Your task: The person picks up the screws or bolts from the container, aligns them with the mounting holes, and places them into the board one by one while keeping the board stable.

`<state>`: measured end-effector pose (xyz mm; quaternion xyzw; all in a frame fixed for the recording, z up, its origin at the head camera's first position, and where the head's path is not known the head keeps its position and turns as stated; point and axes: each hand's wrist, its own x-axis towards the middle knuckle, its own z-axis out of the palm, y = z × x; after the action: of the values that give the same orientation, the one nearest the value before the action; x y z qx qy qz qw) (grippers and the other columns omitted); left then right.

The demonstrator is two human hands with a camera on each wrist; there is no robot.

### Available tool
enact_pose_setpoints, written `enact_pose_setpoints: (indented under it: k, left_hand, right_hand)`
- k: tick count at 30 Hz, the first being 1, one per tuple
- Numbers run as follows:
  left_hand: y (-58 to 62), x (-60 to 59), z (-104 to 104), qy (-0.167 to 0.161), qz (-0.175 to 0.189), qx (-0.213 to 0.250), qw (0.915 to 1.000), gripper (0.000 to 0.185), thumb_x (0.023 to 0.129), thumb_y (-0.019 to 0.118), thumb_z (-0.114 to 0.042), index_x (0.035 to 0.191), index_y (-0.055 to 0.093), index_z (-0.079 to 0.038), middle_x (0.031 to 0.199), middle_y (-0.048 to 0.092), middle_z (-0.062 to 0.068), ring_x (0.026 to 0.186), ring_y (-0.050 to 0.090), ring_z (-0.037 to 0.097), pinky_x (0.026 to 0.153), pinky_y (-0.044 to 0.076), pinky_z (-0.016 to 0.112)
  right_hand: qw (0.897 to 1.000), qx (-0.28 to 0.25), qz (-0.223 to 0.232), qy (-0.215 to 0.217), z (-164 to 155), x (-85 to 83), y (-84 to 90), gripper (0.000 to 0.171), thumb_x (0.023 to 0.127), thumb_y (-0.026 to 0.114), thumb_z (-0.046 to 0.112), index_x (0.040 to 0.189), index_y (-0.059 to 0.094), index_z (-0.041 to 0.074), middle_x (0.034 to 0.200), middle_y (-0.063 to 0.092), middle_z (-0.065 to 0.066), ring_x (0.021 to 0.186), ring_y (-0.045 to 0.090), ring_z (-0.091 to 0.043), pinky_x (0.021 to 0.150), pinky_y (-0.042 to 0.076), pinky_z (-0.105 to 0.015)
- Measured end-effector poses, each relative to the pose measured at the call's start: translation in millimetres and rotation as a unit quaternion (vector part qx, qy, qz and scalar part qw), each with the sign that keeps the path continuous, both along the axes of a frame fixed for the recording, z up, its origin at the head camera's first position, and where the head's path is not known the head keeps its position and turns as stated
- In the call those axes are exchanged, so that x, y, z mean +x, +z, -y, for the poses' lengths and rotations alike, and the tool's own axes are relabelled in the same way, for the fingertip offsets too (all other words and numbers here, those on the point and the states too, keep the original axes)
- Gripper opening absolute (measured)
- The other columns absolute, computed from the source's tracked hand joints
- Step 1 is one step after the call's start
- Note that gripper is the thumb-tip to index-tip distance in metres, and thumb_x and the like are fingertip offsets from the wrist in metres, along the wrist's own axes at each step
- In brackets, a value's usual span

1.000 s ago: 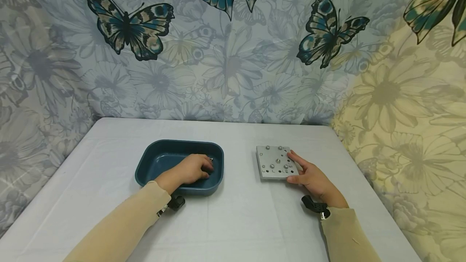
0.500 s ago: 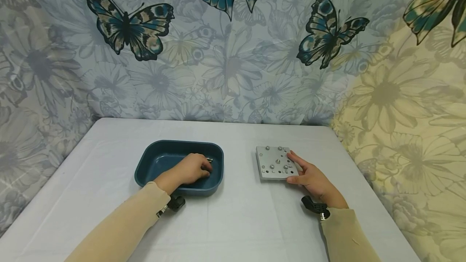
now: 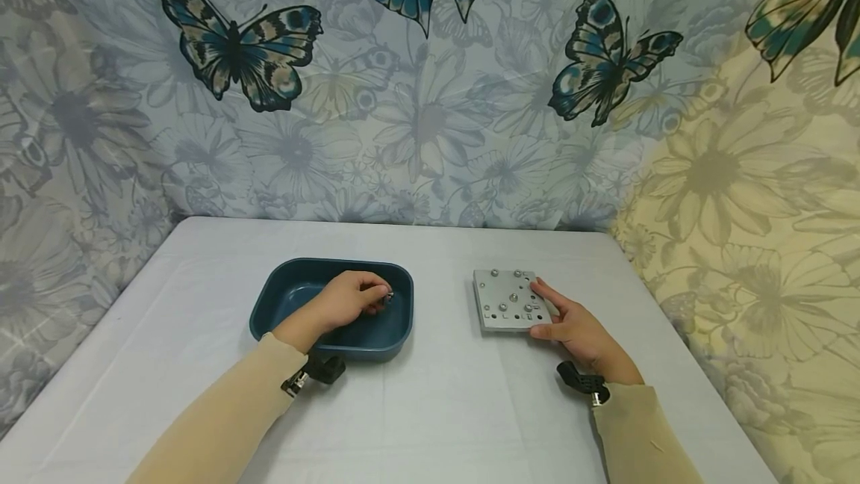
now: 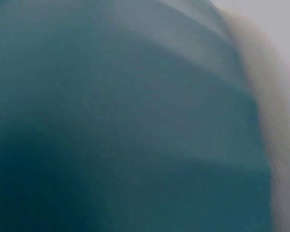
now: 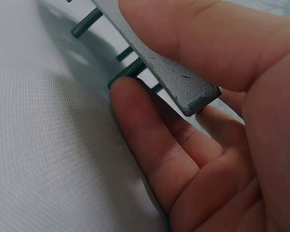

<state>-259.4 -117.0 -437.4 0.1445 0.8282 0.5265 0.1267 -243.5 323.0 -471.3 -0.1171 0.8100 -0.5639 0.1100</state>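
Observation:
Over the right part of a dark teal tray (image 3: 282,275), my left hand (image 3: 343,299) pinches a small shiny screw (image 3: 390,295) between thumb and fingertips; its details are too small to make out. My right hand (image 3: 579,329) grips the right side of a silver metal plate (image 3: 493,291), thumb at the near edge. Several round-headed screws stand in the plate's top among open holes. In the right wrist view, threaded screw shafts (image 5: 87,22) stick out beneath the plate (image 5: 176,79), and a finger (image 5: 140,121) touches one of them.
A white cloth (image 3: 430,409) covers the table, and the plate is held a little above it. Butterfly-patterned fabric (image 3: 430,133) rises behind the table and at both sides. The left wrist view shows only the blurred teal tray wall (image 4: 159,111).
My left hand has turned and risen slightly inside the tray, and the screw now shows at its fingertips. The right hand and the plate have stayed in place.

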Motion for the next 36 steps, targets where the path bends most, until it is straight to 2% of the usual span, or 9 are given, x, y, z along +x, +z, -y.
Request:
enact_pose_setpoints:
  k: [4, 8, 15, 18, 21, 28, 36]
  left_hand:
    - [4.1, 0.9, -0.1, 0.035, 0.049, 0.110, 0.9922, 0.026, 0.101, 0.059, -0.011, 0.119, 0.068, 0.006, 0.104, 0.070, 0.018, 0.091, 0.070, 0.024, 0.080, 0.057, 0.035]
    - [7.3, 2.9, 0.0, 0.060, 0.071, 0.179, 0.9795, 0.028, 0.101, 0.059, -0.007, 0.124, 0.065, 0.007, 0.108, 0.069, 0.021, 0.096, 0.070, 0.028, 0.082, 0.057, 0.035]
    - [12.2, 3.4, 1.2, 0.086, 0.104, 0.249, 0.9590, 0.031, 0.101, 0.059, -0.007, 0.127, 0.061, 0.010, 0.103, 0.069, 0.018, 0.093, 0.071, 0.027, 0.080, 0.057, 0.035]
    - [14.7, 3.6, 1.9, 0.098, 0.117, 0.278, 0.9483, 0.031, 0.101, 0.058, -0.003, 0.128, 0.059, 0.011, 0.106, 0.069, 0.019, 0.091, 0.071, 0.025, 0.081, 0.057, 0.035]
    - [17.3, 4.3, 2.1, 0.104, 0.119, 0.294, 0.9425, 0.033, 0.099, 0.059, 0.003, 0.131, 0.057, 0.012, 0.111, 0.067, 0.021, 0.092, 0.071, 0.024, 0.083, 0.056, 0.034]
    - [20.7, 4.2, -2.8, 0.109, 0.109, 0.285, 0.9460, 0.034, 0.093, 0.062, 0.010, 0.127, 0.060, 0.013, 0.110, 0.068, 0.021, 0.090, 0.071, 0.022, 0.083, 0.056, 0.034]
    - [24.5, 5.5, -18.4, 0.087, 0.103, 0.273, 0.9525, 0.032, 0.092, 0.064, 0.009, 0.123, 0.062, 0.014, 0.105, 0.069, 0.020, 0.087, 0.070, 0.022, 0.082, 0.057, 0.033]
  right_hand:
    - [1.000, -0.003, 0.002, 0.002, -0.1, 0.5, 0.9, 0.098, 0.079, 0.085, 0.011, 0.158, 0.028, 0.009, 0.166, 0.007, 0.001, 0.117, 0.056, -0.006, 0.087, 0.049, -0.019]
    - [1.000, 0.000, 0.004, -0.002, 0.0, 0.9, 1.6, 0.098, 0.078, 0.086, 0.011, 0.158, 0.029, 0.010, 0.166, 0.008, 0.002, 0.116, 0.057, -0.005, 0.087, 0.049, -0.018]
    - [1.000, 0.003, 0.003, 0.000, -0.2, 0.8, 1.4, 0.098, 0.078, 0.086, 0.012, 0.158, 0.028, 0.010, 0.166, 0.007, 0.003, 0.116, 0.057, -0.006, 0.088, 0.049, -0.019]
    - [1.000, 0.004, 0.002, -0.001, 0.0, 0.4, 1.2, 0.098, 0.078, 0.086, 0.013, 0.158, 0.029, 0.010, 0.165, 0.008, 0.003, 0.116, 0.057, -0.006, 0.087, 0.049, -0.018]
    - [1.000, 0.007, -0.001, 0.000, 0.1, 0.5, 1.2, 0.098, 0.078, 0.086, 0.014, 0.158, 0.029, 0.010, 0.166, 0.008, 0.003, 0.115, 0.057, -0.006, 0.087, 0.049, -0.018]
    - [1.000, 0.009, 0.000, -0.002, 0.2, 1.3, 1.8, 0.098, 0.078, 0.086, 0.013, 0.158, 0.029, 0.011, 0.165, 0.009, 0.004, 0.114, 0.058, -0.007, 0.087, 0.049, -0.018]
    - [1.000, 0.010, -0.001, -0.006, 0.7, 1.4, 3.1, 0.097, 0.078, 0.086, 0.013, 0.158, 0.030, 0.011, 0.165, 0.010, 0.002, 0.116, 0.053, -0.008, 0.087, 0.046, -0.016]
